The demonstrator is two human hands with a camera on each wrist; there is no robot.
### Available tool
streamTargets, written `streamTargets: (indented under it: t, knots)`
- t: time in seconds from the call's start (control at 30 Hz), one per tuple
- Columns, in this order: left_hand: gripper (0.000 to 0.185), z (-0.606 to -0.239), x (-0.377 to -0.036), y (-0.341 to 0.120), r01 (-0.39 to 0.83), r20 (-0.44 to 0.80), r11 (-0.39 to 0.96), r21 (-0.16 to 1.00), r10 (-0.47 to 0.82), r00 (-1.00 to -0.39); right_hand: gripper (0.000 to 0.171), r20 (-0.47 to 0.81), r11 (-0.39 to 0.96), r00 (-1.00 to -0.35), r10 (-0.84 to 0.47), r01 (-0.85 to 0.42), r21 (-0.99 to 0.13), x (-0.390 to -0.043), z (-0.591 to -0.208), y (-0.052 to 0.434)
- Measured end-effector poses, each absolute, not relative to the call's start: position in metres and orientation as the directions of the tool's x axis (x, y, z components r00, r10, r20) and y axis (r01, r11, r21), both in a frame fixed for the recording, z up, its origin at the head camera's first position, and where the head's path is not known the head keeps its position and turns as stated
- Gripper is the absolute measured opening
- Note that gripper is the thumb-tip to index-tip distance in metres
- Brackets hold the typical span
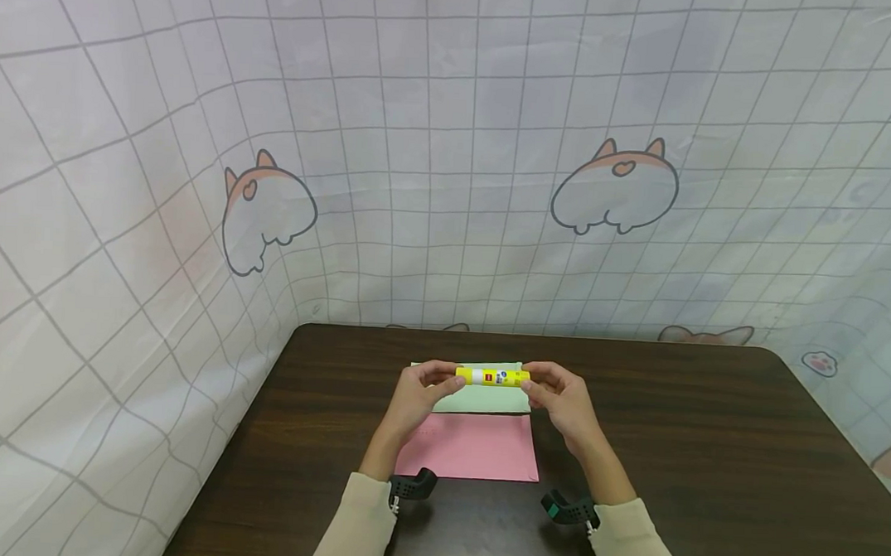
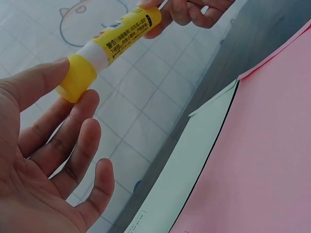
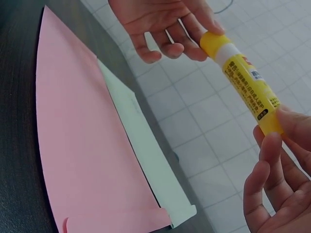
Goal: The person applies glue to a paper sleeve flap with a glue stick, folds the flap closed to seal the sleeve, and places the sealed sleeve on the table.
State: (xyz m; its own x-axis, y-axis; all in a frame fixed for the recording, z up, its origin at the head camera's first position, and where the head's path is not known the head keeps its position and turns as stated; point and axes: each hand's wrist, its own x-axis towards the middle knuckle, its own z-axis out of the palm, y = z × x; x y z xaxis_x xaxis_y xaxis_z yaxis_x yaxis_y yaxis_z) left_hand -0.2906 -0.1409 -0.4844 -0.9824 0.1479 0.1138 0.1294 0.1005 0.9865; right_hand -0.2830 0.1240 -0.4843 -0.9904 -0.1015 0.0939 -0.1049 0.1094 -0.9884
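- Head view: you hold the glue stick (image 1: pixel 492 377) sideways in the air, above the green paper (image 1: pixel 485 398) on the dark worktop (image 1: pixel 706 455).
- Your left hand (image 1: pixel 419 397) pinches the cap end — your right hand (image 1: pixel 564 399) pinches the other end.
- Pink paper (image 1: pixel 470 445) lies just in front, closer to you.

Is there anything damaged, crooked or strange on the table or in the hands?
One small thing: the pink sheet has a curled, slightly torn corner near the table edge. The green sheet lies flat beyond it. The glue stick, held level between the left hand and right hand, is capped and intact.
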Motion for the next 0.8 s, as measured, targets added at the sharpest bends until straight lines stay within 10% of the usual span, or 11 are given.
streamTargets:
  t: [0.8]
  knots:
    - [0.027, -0.4853, -0.2923, -0.1426, 0.139, 0.12, 0.109, 0.984, 0.161, -0.98, 0.032, 0.1, 0.13, -0.99, -0.1, -0.112, -0.985, -0.2817, -0.4842, 0.1223]
